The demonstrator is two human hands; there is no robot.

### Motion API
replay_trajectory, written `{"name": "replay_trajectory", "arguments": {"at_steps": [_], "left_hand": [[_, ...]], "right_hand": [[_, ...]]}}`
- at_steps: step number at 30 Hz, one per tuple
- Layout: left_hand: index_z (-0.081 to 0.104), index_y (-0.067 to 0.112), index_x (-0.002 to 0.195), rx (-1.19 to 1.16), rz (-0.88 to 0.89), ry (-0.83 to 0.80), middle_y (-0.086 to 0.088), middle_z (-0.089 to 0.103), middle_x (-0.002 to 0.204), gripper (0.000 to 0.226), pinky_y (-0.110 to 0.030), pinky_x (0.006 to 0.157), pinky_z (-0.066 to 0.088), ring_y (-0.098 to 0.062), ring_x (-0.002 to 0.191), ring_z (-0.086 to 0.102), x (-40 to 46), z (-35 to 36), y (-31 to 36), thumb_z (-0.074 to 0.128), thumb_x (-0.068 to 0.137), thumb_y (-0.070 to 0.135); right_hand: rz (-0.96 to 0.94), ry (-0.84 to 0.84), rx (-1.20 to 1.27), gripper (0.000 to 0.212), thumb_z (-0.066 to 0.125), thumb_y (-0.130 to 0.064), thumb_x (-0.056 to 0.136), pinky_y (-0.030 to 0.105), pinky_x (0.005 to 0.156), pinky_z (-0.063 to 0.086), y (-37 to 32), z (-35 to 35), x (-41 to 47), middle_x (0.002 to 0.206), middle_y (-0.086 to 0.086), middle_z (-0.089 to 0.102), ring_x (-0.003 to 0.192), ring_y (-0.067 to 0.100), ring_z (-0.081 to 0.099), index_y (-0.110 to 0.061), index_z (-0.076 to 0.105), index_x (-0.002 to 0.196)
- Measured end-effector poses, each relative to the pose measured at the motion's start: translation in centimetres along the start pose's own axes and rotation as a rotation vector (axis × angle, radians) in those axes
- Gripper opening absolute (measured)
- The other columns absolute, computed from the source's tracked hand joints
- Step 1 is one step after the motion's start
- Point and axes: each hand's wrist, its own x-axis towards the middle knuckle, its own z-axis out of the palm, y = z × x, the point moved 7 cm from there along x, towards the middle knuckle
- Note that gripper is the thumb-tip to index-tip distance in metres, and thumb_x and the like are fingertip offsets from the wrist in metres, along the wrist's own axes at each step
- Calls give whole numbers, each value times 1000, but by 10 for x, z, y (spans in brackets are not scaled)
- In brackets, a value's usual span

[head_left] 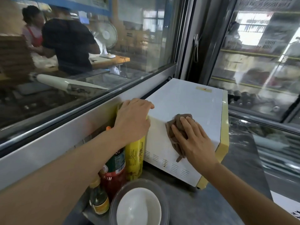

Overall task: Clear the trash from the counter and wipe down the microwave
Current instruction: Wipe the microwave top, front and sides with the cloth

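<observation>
Both steps considered, you are at the wiping: your right hand [193, 138] presses the brown cloth [177, 130] flat-fingered onto the microwave [191, 101] top while your left hand [132, 118] braces its edge, fingers draped, so sweep next toward the far unwiped end.

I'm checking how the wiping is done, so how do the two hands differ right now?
The right hand lies flat with straight fingers, pressing the brown cloth onto the microwave top; the left hand holds no cloth. The left hand curls over the microwave's left edge, above the yellow bottle, while the right sits further toward the front. Both touch the microwave.
</observation>
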Motion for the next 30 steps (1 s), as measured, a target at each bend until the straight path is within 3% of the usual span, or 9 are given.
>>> {"name": "replay_trajectory", "arguments": {"at_steps": [2, 5, 8, 11, 15, 20, 24, 27, 30], "left_hand": [[45, 27, 134, 48, 22, -75, 6, 49, 136, 41, -33, 109, 23, -13, 127, 40, 11, -1, 0, 49, 93, 25], [52, 27, 129, 73, -10, -194, -1, 57, 129, 35, -34, 95, 35, -19, 112, 53, 34, -1, -9, 35, 99, 26], [55, 27, 126, 49, -21, -336, 0, 52, 134, 36, -36, 97, 36, -23, 120, 49, 50, 16, -15, 32, 99, 21], [57, 28, 125, 27, -31, -406, 1, 47, 139, 37, -36, 99, 34, -22, 125, 44, 58, 26, -18, 36, 97, 18], [62, 24, 120, 13, -10, -450, 2, 55, 133, 33, -33, 95, 37, -21, 119, 49, 59, 33, -21, 38, 97, 22], [68, 27, 107, 6, -20, -432, 1, 58, 127, 33, -45, 100, 41, -22, 115, 52, 60, 40, -25, 38, 96, 29], [66, 28, 111, -41, -19, -408, 3, 59, 128, 33, -43, 101, 40, -20, 117, 52, 59, 38, -26, 37, 96, 25], [61, 25, 120, -103, -13, -422, 4, 58, 130, 34, -41, 104, 38, -18, 121, 50, 56, 35, -26, 37, 97, 21], [60, 25, 118, -116, -5, -422, 2, 58, 127, 32, -40, 102, 39, -19, 118, 51, 57, 34, -27, 37, 96, 21]], "right_hand": [[-18, -52, -2, 89, 87, -23, 59, 54, 107, 35, -8, 9, 7, 142, 23, 40, 134, 42, 34, -8, 47, 137], [-39, -49, -25, 97, 90, -27, 54, 52, 111, 31, -14, 16, 12, 146, 20, 34, 137, 39, 30, -8, 46, 138], [-63, 104, -35, 57, 58, -21, 84, 51, 110, 28, -13, 11, 2, 149, 18, 28, 140, 36, 24, -8, 45, 138], [-66, 138, -51, 52, 34, -18, 89, 50, 109, 25, -10, 14, -5, 151, 16, 25, 141, 35, 21, -10, 42, 140], [-93, 160, -108, 58, 52, -28, 84, 49, 112, 19, -18, 22, 6, 152, 14, 24, 141, 34, 21, -10, 45, 139], [-125, 207, -142, 52, 37, -29, 91, 46, 114, 16, -36, 28, 38, 151, 9, 27, 140, 31, 24, -16, 40, 142], [-209, 157, -222, 59, 45, -27, 86, 46, 117, 2, -49, 42, 33, 153, 5, 23, 144, 31, 8, -15, 34, 143], [-317, 129, -265, 60, 49, -27, 81, 45, 118, -1, -54, 48, 23, 154, 2, 25, 146, 27, -7, -15, 42, 139], [-285, 140, -276, 61, 53, -28, 80, 44, 119, -3, -50, 40, 32, 154, 3, 23, 146, 26, -5, -14, 45, 139]]}}
